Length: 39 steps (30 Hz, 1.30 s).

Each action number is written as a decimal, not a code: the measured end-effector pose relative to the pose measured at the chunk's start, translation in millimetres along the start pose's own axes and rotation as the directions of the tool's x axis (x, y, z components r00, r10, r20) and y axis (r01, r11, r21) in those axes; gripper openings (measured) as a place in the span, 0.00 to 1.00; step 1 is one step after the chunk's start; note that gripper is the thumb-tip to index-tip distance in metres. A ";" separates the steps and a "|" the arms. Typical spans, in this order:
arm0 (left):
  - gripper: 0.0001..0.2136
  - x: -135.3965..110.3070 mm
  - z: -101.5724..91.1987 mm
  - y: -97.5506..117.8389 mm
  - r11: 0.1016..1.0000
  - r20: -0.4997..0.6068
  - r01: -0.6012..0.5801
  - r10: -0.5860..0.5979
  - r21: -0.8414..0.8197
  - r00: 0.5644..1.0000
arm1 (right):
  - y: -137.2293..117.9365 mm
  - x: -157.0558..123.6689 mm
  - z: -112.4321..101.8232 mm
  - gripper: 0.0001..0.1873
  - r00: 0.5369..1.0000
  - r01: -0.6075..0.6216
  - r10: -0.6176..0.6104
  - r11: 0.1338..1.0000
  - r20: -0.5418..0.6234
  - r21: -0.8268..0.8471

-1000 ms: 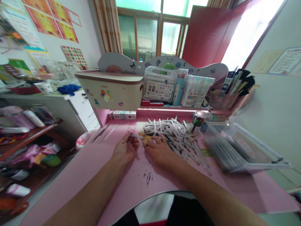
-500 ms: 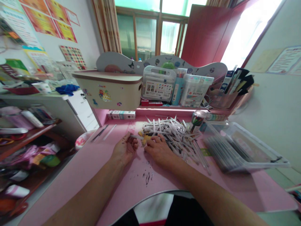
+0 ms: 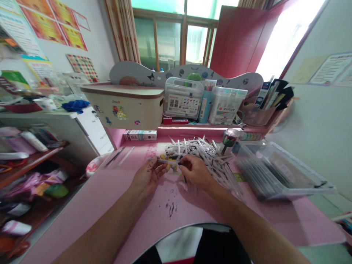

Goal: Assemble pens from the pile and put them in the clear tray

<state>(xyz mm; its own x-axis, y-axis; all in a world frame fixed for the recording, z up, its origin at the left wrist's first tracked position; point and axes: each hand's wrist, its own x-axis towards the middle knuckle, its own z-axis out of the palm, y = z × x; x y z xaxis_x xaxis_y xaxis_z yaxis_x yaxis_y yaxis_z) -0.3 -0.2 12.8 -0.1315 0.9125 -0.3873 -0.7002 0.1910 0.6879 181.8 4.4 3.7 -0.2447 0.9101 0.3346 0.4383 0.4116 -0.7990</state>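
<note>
White plastic pens (image 3: 205,156) lie in a large heap on the desk (image 3: 82,209); the right hand (image 3: 195,173) pinches one pen (image 3: 166,160), the left hand (image 3: 147,178) half-open at its end.

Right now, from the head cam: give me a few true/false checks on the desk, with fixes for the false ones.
A thin white stick spans the gap between the left hand and right hand: true.
The pile of white sticks sits inside the clear plastic tray: false, it lies loose on the pink desk, left of the tray.
Dark specks mark the desk in front of the hands: true.
The printed can stands left of the hands: false, it stands beyond the pile, to their right.
</note>
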 end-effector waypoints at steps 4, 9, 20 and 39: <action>0.08 -4.3 3.4 -0.5 0.999 0.015 -0.030 0.029 0.040 0.999 | -1.8 -0.6 -2.9 0.02 1.000 0.007 -0.007 1.000 -0.003 -0.012; 0.08 -5.5 3.6 0.9 0.998 0.009 -0.045 0.045 0.034 0.999 | 0.7 -0.1 -3.2 0.04 1.000 0.031 -0.031 0.997 -0.003 -0.068; 0.04 1.0 -4.3 -4.7 0.985 0.085 -0.116 0.106 0.126 0.991 | 3.2 -0.8 -5.4 0.05 0.995 0.100 -0.095 0.980 0.038 -0.172; 0.07 -5.2 2.3 -4.1 0.996 0.055 -0.045 0.041 0.070 0.998 | 1.7 -3.8 -5.5 0.04 0.997 0.060 -0.062 0.996 -0.038 -0.070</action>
<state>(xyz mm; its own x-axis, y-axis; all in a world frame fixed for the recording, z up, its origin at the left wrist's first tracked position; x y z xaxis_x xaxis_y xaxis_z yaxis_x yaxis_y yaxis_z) 4.9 -4.9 13.3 -0.1214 0.9383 -0.3238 -0.6424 0.1744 0.7463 188.2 2.0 3.7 -0.2386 0.8838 0.4025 0.4827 0.4675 -0.7405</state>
